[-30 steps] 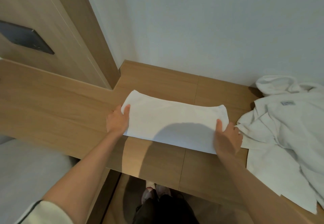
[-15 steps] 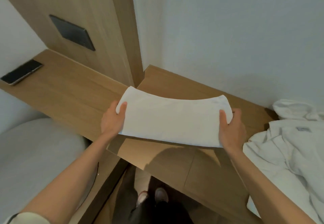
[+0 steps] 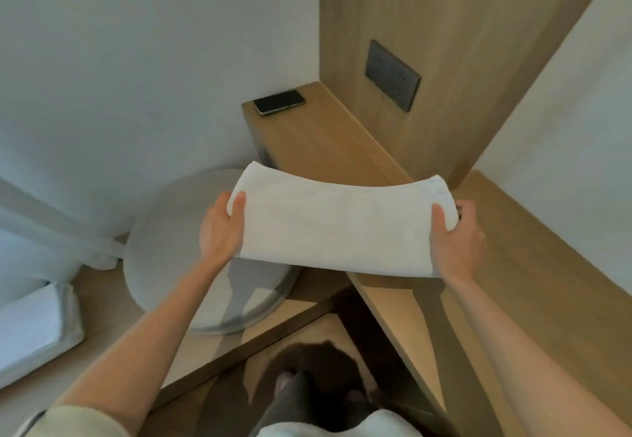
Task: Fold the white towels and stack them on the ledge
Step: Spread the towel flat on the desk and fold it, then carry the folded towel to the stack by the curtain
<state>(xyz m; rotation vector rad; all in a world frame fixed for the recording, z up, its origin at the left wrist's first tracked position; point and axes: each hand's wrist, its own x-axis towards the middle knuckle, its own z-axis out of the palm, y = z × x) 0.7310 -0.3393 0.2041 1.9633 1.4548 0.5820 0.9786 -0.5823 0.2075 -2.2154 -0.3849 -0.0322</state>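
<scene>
While my left hand [image 3: 219,228] and right hand [image 3: 456,241], held apart, each grip one end of the folded white towel [image 3: 338,224], I hold it in the air above the near edge of the wooden surface [image 3: 533,265].

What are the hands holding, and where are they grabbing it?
A folded white cloth towel, lifted in the air. The left hand grips its left short end, the right hand grips its right short end, thumbs on top.
</scene>
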